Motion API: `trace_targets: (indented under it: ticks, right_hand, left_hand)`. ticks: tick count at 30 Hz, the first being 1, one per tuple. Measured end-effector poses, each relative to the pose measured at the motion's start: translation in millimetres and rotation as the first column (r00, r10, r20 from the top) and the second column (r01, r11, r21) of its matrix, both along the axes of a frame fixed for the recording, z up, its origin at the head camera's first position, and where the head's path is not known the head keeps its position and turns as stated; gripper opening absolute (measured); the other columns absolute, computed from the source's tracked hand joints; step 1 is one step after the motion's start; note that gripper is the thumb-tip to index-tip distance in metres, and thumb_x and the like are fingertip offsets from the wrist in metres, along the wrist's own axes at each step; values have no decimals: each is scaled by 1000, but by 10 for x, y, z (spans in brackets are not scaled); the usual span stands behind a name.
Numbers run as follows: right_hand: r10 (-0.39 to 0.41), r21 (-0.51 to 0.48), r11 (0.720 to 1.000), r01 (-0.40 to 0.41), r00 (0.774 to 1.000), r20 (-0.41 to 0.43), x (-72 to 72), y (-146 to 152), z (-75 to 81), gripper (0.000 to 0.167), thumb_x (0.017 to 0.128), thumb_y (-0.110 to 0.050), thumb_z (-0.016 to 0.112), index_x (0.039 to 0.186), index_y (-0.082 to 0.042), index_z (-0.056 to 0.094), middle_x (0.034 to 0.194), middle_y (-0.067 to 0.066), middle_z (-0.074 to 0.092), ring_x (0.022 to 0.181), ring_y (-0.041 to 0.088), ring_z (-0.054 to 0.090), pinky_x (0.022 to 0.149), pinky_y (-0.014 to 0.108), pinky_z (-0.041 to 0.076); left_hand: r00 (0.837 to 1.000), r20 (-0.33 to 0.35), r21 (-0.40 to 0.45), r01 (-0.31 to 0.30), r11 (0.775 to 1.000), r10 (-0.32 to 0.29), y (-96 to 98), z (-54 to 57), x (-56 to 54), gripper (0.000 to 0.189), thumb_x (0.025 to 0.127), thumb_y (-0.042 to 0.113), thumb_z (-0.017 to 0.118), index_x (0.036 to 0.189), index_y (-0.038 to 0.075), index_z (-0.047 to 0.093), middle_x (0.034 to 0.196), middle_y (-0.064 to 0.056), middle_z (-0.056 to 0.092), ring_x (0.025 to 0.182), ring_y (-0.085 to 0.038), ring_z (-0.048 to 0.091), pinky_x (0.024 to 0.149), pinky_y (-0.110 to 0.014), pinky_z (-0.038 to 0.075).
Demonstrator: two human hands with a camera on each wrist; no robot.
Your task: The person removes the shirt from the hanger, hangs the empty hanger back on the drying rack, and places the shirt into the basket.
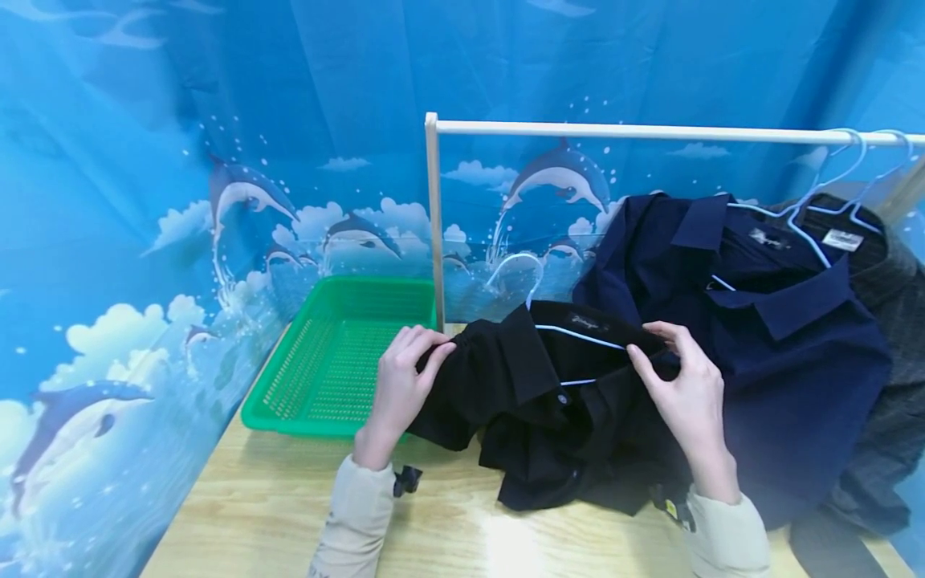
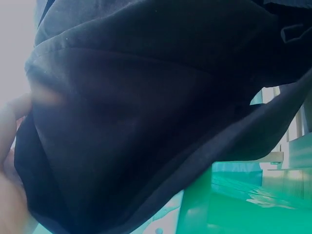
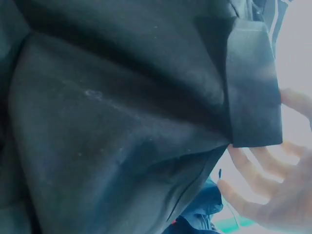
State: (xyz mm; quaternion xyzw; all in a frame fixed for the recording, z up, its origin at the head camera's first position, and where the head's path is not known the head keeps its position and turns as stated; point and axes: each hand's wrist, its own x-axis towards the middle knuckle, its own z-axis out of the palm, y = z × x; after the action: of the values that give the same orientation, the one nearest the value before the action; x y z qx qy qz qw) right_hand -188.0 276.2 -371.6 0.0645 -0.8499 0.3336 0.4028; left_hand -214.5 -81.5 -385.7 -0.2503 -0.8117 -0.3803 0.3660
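A black collared shirt (image 1: 520, 401) hangs in front of me on a light blue hanger (image 1: 540, 277), whose hook stands free of the rail. My left hand (image 1: 399, 381) pinches the shirt at the shoulder on the left, between thumb and fingers. On the other side, my right hand (image 1: 686, 385) pinches the collar area near the hanger's arm. In the left wrist view, dark cloth (image 2: 122, 117) fills most of the picture beside the left hand. The right wrist view shows the collar flap (image 3: 253, 87) against the right hand's fingers. The shirt's lower part bunches over the table.
A green plastic basket (image 1: 307, 421) stands at the left on the wooden table (image 1: 238, 506). Behind, a white rail (image 1: 614, 130) on a wooden post (image 1: 435, 225) carries a navy shirt (image 1: 780, 385) and a dark grey garment (image 1: 896, 345). A dolphin-print curtain (image 1: 325, 96) covers the back.
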Motion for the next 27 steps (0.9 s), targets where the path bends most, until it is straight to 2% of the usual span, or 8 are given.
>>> trace_targets:
  ticks: [3, 4, 7, 12, 16, 19, 23, 27]
  right_hand:
    - [2, 50, 999, -3, 1000, 29, -4, -17, -18, 39, 85, -7, 80, 122, -6, 67, 118, 11, 71, 103, 32, 66, 85, 23, 40]
    - [4, 60, 998, -6, 999, 37, -5, -18, -23, 39, 85, -5, 79, 122, -6, 67, 118, 12, 70, 105, 33, 66, 85, 28, 41]
    - [-6, 71, 997, 2, 998, 56, -4, -5, -30, 40, 84, -1, 77, 122, -7, 67, 117, 12, 70, 102, 33, 65, 81, 40, 41]
    - [-44, 99, 994, 37, 997, 70, -5, 45, -37, 40, 81, 3, 77, 119, -7, 67, 110, 14, 69, 96, 32, 65, 75, 48, 41]
    - [-55, 139, 989, 45, 996, 72, -12, 72, -60, 43, 78, -2, 83, 117, -7, 66, 103, 16, 66, 97, 35, 63, 76, 52, 43]
    - [-65, 153, 987, 55, 996, 60, -25, 56, -85, 47, 75, -9, 88, 117, -7, 66, 103, 17, 65, 97, 38, 62, 77, 55, 44]
    - [-140, 176, 975, 137, 990, 8, -43, 3, -134, 47, 76, -17, 89, 115, -6, 66, 105, 19, 63, 94, 45, 59, 77, 59, 43]
    - [-238, 179, 953, 246, 969, -63, -56, -40, -182, 40, 80, -19, 84, 112, -3, 65, 105, 22, 63, 91, 48, 57, 76, 60, 42]
  left_hand:
    - [1000, -9, 2, 5, 1000, -5, 1, 3, 2, 11, 96, 18, 72, 94, 8, 74, 87, -4, 68, 82, -22, 59, 74, -36, 51]
    - [1000, -12, 2, 5, 1000, -5, 0, 3, 4, 11, 96, 18, 72, 94, 8, 74, 87, -4, 68, 82, -22, 59, 74, -36, 51]
    - [1000, -15, 8, 3, 1000, -3, -8, -10, -7, 10, 95, 17, 72, 95, 7, 75, 87, -4, 68, 82, -22, 59, 74, -36, 51]
    - [1000, -6, 26, -8, 1000, 8, -29, -18, -21, 12, 95, 18, 73, 95, 7, 76, 88, -4, 70, 83, -22, 60, 75, -36, 51]
    - [1000, -3, 41, -15, 999, 15, -36, -12, -17, 12, 95, 18, 73, 94, 7, 76, 87, -4, 70, 83, -22, 61, 75, -37, 51]
    - [1000, 4, 48, -14, 999, 14, -33, -1, -7, 12, 95, 19, 73, 94, 7, 76, 87, -4, 70, 83, -21, 61, 75, -37, 51]
    - [1000, 14, 52, -8, 999, 8, -30, 14, 3, 12, 96, 19, 72, 95, 8, 76, 88, -3, 70, 84, -21, 60, 75, -37, 50]
    - [1000, 9, 55, -5, 998, 4, -32, 17, 6, 11, 96, 18, 72, 94, 8, 76, 88, -3, 70, 84, -21, 61, 75, -37, 50]
